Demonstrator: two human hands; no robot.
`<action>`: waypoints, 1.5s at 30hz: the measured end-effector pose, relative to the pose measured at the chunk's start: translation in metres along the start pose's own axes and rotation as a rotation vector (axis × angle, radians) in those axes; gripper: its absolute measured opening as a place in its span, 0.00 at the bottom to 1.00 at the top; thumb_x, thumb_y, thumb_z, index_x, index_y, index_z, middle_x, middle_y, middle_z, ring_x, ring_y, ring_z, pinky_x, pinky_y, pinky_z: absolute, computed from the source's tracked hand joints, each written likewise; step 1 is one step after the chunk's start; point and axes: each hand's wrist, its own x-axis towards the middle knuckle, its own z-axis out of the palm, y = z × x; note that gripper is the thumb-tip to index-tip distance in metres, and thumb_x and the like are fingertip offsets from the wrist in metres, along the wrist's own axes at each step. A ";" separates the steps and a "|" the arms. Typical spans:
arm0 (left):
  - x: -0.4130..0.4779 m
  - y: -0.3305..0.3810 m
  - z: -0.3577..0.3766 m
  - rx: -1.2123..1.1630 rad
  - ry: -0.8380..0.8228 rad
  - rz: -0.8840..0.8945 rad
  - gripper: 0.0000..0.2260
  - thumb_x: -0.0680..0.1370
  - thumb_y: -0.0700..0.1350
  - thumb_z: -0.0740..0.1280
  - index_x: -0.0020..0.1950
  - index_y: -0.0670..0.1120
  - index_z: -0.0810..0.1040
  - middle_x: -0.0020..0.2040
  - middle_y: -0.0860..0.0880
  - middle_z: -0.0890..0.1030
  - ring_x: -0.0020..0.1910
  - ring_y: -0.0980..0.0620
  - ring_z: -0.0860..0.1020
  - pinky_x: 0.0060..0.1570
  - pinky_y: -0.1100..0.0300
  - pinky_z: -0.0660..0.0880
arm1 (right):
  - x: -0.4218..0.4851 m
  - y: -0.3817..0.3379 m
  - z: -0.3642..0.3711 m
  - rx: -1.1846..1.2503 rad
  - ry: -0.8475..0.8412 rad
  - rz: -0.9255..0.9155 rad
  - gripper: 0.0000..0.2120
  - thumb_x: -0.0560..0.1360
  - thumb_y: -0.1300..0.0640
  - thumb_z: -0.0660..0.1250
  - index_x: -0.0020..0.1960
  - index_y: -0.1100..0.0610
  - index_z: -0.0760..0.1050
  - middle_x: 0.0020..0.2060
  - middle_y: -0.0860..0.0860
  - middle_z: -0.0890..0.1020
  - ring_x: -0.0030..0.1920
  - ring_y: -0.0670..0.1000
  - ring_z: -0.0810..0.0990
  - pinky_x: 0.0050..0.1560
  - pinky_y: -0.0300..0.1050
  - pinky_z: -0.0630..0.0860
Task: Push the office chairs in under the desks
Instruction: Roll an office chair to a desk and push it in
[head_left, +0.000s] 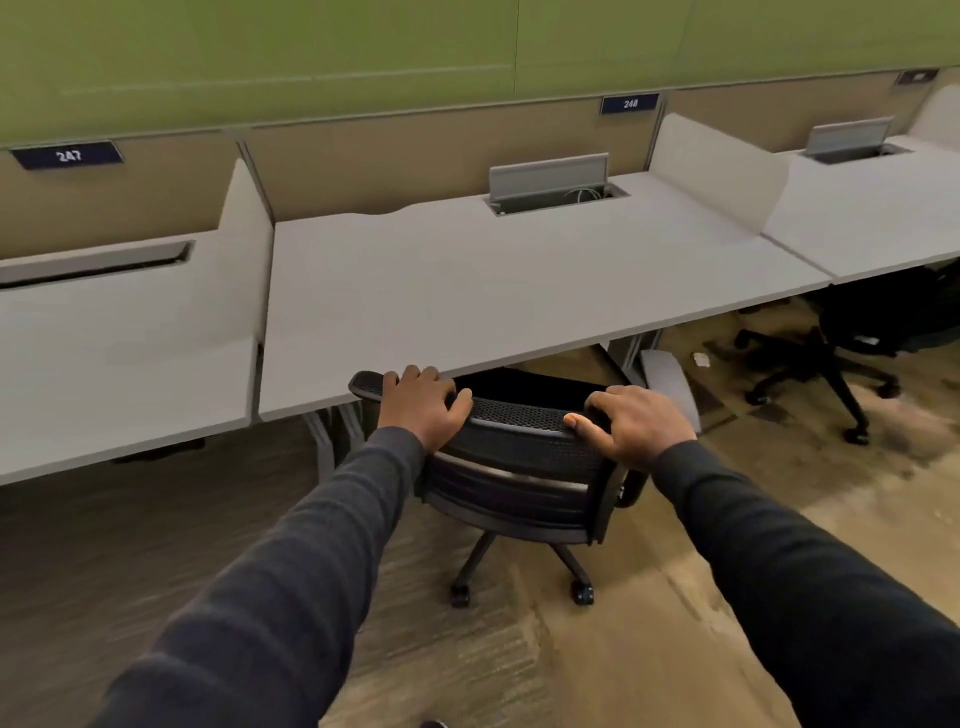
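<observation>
A black mesh-backed office chair (519, 467) stands in front of the middle grey desk (493, 291). Its seat is hidden under the desktop and the top of its backrest touches the desk's front edge. My left hand (423, 408) grips the top left of the backrest. My right hand (631, 423) grips the top right, thumb on the rim. Its wheeled base (519, 577) shows on the carpet. A second black office chair (852, 343) is under the desk at right, its base sticking out.
Desks run in a row with low side dividers (244, 249) and back panels labelled 247 (67, 155) and 248 (629, 104). Open cable hatches (550, 184) sit in the desktops. Desk legs (327, 441) stand left of the chair. Patterned carpet (649, 623) lies behind it.
</observation>
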 end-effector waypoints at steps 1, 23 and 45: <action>0.006 -0.002 -0.001 0.016 0.000 0.009 0.30 0.75 0.65 0.44 0.50 0.51 0.82 0.51 0.49 0.79 0.55 0.45 0.73 0.58 0.46 0.62 | 0.009 0.005 0.001 -0.011 -0.007 -0.009 0.36 0.75 0.25 0.41 0.47 0.50 0.77 0.38 0.48 0.78 0.39 0.51 0.76 0.41 0.51 0.76; 0.095 -0.023 0.001 -0.009 0.046 -0.099 0.27 0.78 0.64 0.54 0.34 0.46 0.79 0.31 0.50 0.77 0.36 0.47 0.75 0.45 0.51 0.70 | 0.158 0.061 0.035 -0.002 -0.008 -0.074 0.30 0.78 0.43 0.39 0.57 0.53 0.78 0.48 0.55 0.80 0.48 0.57 0.76 0.51 0.51 0.68; 0.034 -0.021 0.018 -0.036 0.086 -0.236 0.30 0.82 0.63 0.50 0.79 0.48 0.63 0.77 0.44 0.65 0.76 0.43 0.59 0.75 0.45 0.54 | 0.138 -0.019 0.064 0.187 0.119 0.033 0.29 0.81 0.38 0.49 0.75 0.53 0.66 0.73 0.57 0.69 0.76 0.60 0.61 0.78 0.62 0.44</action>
